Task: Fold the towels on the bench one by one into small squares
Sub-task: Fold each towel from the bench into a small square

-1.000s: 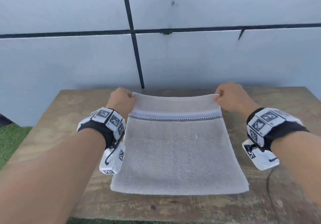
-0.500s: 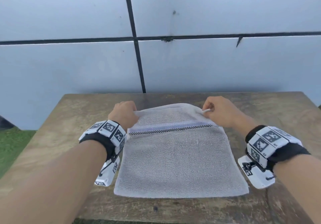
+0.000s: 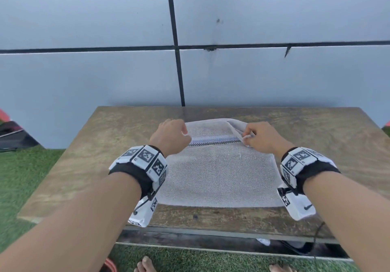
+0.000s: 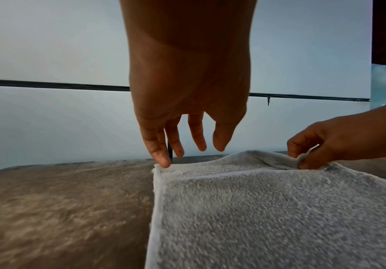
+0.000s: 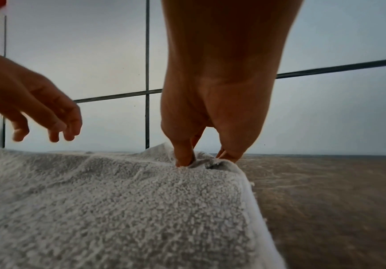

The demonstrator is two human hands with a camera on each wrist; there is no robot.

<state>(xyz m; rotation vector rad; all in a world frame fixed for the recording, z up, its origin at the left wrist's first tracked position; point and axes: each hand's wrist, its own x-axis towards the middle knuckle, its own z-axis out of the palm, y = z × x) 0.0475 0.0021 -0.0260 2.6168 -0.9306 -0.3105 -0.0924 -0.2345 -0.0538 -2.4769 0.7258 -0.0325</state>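
Note:
A pale grey towel (image 3: 219, 174) with a blue band and a checked stripe lies on the wooden bench (image 3: 118, 145). Its far edge is turned back toward me in a loose fold. My right hand (image 3: 251, 136) pinches the far right corner between thumb and fingers, as the right wrist view shows (image 5: 206, 156). My left hand (image 3: 171, 136) hovers over the far left corner with its fingers (image 4: 174, 142) hanging straight and spread. One fingertip touches the towel (image 4: 268, 209) at its edge, and the hand holds nothing.
A grey panelled wall (image 3: 105, 71) with dark seams rises right behind the bench. Green artificial grass (image 3: 25, 187) lies to the left and below. My bare toes (image 3: 145, 265) show under the near edge. A dark object (image 3: 12, 134) sits at far left.
Both hands drew the towel's far edge toward me, which laid a fold over the striped band. The left hand let go of its corner and opened; the right hand still pinches its corner.

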